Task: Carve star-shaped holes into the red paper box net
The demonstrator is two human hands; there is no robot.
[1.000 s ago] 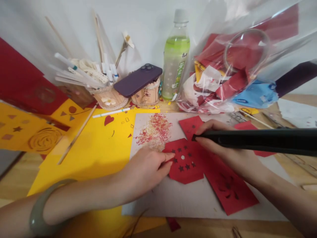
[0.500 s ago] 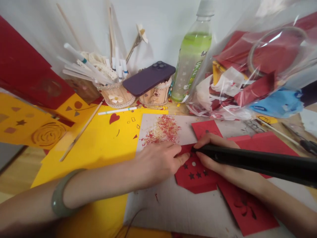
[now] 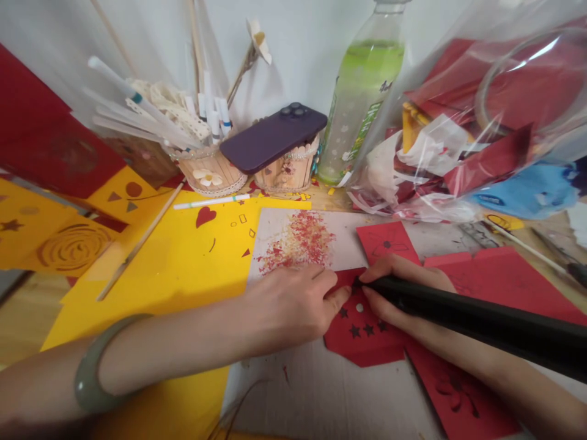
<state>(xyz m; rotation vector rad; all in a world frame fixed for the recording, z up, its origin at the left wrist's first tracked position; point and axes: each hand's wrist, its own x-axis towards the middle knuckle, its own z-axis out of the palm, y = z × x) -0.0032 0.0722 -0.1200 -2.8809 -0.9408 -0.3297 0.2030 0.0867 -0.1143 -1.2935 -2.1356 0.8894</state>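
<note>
A piece of red paper with star-shaped holes and a small round hole lies on the grey board. My left hand, fingers curled together, presses its upper left part down; a green bangle is on that wrist. Pinched in my right hand is a long black pen-shaped tool, its tip at the paper close to my left fingertip. The tip itself is too small to make out. Under my right forearm lies red paper with a flower cut-out. Another red piece with a flower outline lies behind.
Red and yellow paper crumbs lie behind my left hand. Yellow sheets cover the left, with a thin wooden stick. Along the wall stand decorated pots, a purple phone, a green drink bottle and a clear bag of scraps.
The camera view has shifted slightly. Both hands stay at nearly the same place on the red paper, and the back end of the black tool has dropped a little.
</note>
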